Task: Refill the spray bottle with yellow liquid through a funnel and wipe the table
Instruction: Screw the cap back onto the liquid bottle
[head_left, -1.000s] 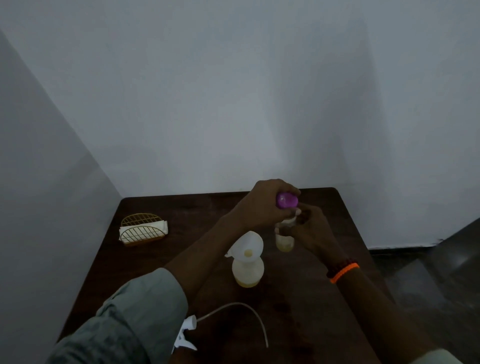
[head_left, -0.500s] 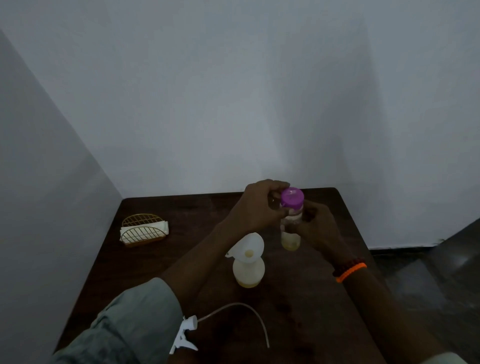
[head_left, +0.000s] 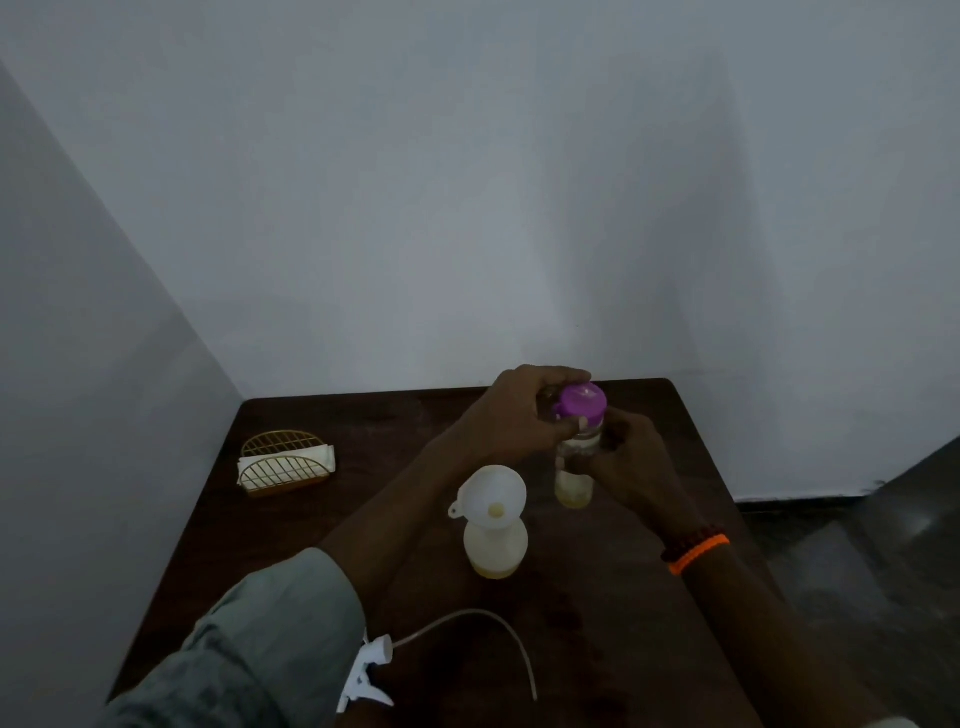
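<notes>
Nearest, the detached spray head (head_left: 366, 673) lies on the table (head_left: 597, 649). Beyond it stands the spray bottle (head_left: 496, 545), funnel (head_left: 491, 496) in its neck. Farther, the right hand (head_left: 631, 465) wraps the refill bottle (head_left: 574, 480), and the left hand (head_left: 524, 415) pinches its purple cap (head_left: 582, 401).

Over the dark desk (head_left: 675, 597), the left hand (head_left: 514, 415) grips the purple cap (head_left: 581, 401) of a clear bottle (head_left: 574, 475) held by the right hand (head_left: 631, 460), beside the funnel-topped spray bottle (head_left: 496, 545).
</notes>
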